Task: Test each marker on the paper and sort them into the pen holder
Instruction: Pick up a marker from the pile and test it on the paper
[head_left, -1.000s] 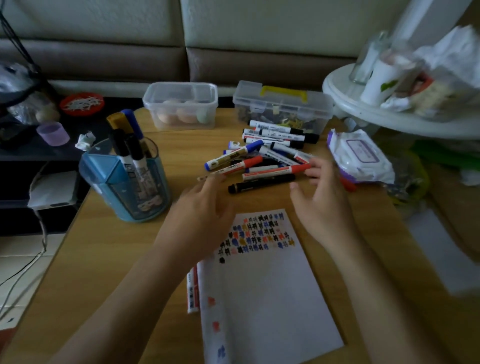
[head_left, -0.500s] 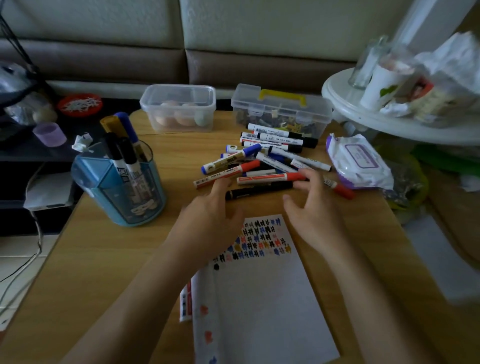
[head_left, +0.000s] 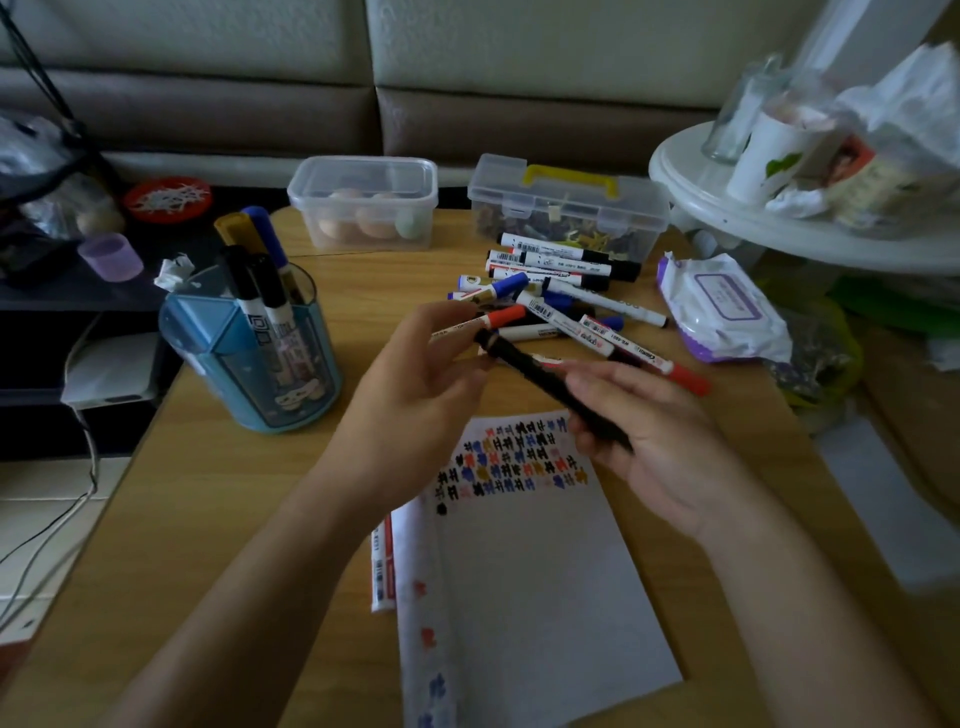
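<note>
Nearest the viewer, at 6 o'clock on the wooden table (head_left: 182, 519), a sheet of paper (head_left: 545, 582) is laid flat. Its far edge is filled with rows of small test marks in black, blue, red and ochre. Along its 9 o'clock edge a red-and-white marker (head_left: 382, 566) is seen, partly tucked under the sheet.

Just above the marked rows a black marker (head_left: 530, 369) is held off the table, slanted from 4 o'clock up toward 10 o'clock. Its barrel is wrapped by the curled fingers of the right hand (head_left: 670, 441). Its cap end is pinched between the thumb and bent fingers of the left hand (head_left: 410, 400). The cap is seen to be on.

At 9 o'clock from the hands a blue pen holder (head_left: 249, 374) is stood upright on the table. Two black-capped markers, one blue-capped and one yellow-capped are held in it, caps up.

At 12 o'clock from the hands a loose pile of markers (head_left: 545, 312) with black, blue and red caps is spread on the table. At 2 o'clock a packet of wipes (head_left: 722, 306) is set just beside the pile.

Farther back, a clear tub (head_left: 363, 208) with eggs in it is placed at 11 o'clock, and a clear case with a yellow handle (head_left: 566, 208) at 1 o'clock. A pale sofa (head_left: 519, 62) is seen behind them.
</note>
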